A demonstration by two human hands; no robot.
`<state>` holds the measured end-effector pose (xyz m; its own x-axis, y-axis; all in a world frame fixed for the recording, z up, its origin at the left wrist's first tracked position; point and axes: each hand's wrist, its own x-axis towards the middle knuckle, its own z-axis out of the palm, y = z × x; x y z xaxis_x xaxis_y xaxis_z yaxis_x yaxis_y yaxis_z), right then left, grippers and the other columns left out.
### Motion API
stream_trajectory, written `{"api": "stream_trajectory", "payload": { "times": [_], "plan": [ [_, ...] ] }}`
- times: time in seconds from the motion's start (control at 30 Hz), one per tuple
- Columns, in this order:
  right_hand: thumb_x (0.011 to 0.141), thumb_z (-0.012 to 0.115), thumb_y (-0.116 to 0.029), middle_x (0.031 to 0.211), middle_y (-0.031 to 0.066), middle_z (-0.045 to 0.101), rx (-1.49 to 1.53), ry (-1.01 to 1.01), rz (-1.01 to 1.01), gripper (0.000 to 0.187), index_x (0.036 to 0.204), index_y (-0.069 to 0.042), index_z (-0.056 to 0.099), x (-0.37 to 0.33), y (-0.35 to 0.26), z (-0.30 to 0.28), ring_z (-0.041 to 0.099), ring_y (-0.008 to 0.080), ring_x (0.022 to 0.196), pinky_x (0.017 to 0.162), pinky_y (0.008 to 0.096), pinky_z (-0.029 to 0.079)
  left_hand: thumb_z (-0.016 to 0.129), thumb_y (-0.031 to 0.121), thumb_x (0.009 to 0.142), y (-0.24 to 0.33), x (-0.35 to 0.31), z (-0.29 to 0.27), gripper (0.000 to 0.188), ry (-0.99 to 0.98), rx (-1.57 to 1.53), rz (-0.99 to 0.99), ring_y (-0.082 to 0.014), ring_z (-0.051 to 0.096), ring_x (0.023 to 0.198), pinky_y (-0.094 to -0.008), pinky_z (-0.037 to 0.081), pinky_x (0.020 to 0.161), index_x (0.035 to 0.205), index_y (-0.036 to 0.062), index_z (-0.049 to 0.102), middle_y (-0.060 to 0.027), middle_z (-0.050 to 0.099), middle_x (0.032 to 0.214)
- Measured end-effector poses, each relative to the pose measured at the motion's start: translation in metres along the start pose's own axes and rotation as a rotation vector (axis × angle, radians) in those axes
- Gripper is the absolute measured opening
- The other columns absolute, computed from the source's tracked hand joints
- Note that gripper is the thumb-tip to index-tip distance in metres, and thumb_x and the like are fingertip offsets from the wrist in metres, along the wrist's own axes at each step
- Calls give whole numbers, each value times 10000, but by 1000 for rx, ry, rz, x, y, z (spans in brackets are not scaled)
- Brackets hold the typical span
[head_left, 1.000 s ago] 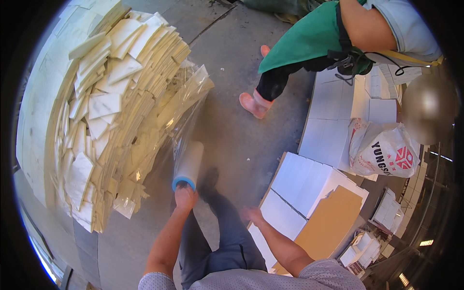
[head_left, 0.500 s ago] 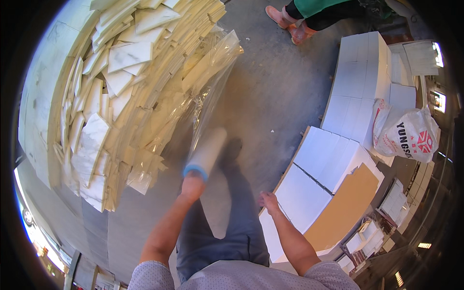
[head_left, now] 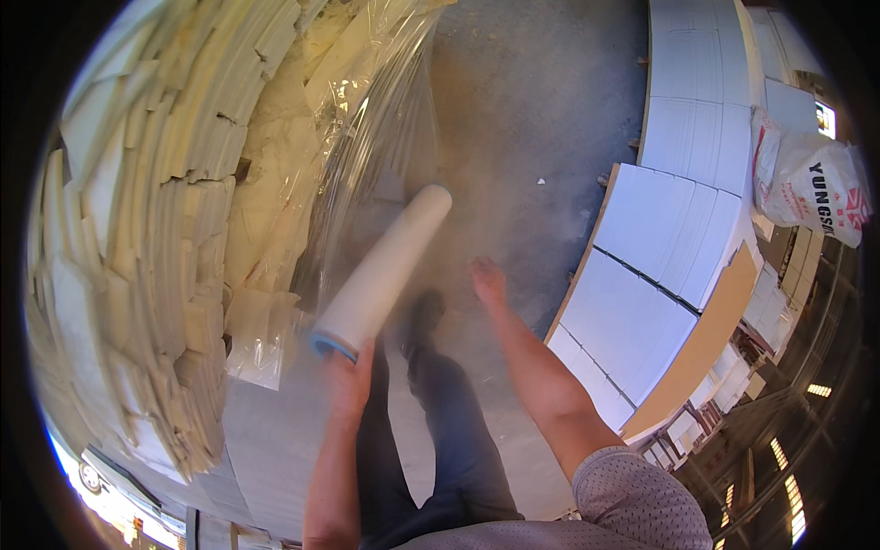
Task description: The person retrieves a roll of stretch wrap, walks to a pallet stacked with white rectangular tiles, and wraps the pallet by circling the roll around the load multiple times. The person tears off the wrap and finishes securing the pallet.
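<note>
My left hand point(head_left: 348, 376) grips the blue-ringed lower end of a long roll of clear stretch film point(head_left: 390, 266). The roll slants up and away from the hand. From it, a loose, wrinkled sheet of film point(head_left: 371, 151) runs along the side of a tall stack of broken white stone slabs point(head_left: 147, 266), partly wrapping it. My right hand point(head_left: 489, 280) is in the air over the floor, to the right of the roll and apart from it. Its fingers look loosely curled with nothing visible in them, though slightly blurred.
To the right stands a row of white rectangular blocks or boxes point(head_left: 632, 284) on wood, with a brown board point(head_left: 701, 339) along its side. A printed white plastic bag point(head_left: 811, 179) sits on top. Grey concrete floor point(head_left: 541, 110) runs between the stacks, with a small white scrap on it.
I have shifted closer to the slab stack. The roll has swung into a longer slanted view, still in my left hand. My right hand has moved away from the white blocks. The other person has left view.
</note>
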<state>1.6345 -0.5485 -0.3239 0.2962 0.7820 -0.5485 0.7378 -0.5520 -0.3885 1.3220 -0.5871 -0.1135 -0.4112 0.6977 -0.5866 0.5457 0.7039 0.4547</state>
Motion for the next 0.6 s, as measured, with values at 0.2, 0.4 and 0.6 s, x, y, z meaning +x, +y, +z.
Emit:
{"api": "stream_trajectory", "payload": {
  "times": [0.2, 0.4, 0.6],
  "plan": [
    [841, 604, -551, 1056, 202, 649, 452, 174, 130, 757, 1242, 85, 522, 164, -15, 116, 597, 253, 1025, 881, 337, 459, 741, 272, 797, -17, 8, -4, 360, -88, 26, 125, -391, 657, 844, -433, 509, 745, 969, -35, 659, -211, 679, 910],
    [879, 444, -660, 1051, 162, 646, 560, -151, 313, 787, 1131, 68, 609, 167, 33, 151, 596, 243, 990, 858, 378, 452, 723, 222, 817, -35, 1, -16, 336, -93, 9, -9, -272, 681, 826, -361, 516, 740, 1040, -13, 634, -146, 695, 905],
    [937, 417, -575, 1211, 145, 596, 1097, 119, 733, 667, 1239, 7, 541, -9, 136, 94, 591, 261, 1102, 944, 385, 474, 610, 265, 889, -47, -51, -47, 307, -127, -193, -79, -284, 598, 705, -384, 468, 671, 925, -40, 613, -206, 618, 799]
  ]
}}
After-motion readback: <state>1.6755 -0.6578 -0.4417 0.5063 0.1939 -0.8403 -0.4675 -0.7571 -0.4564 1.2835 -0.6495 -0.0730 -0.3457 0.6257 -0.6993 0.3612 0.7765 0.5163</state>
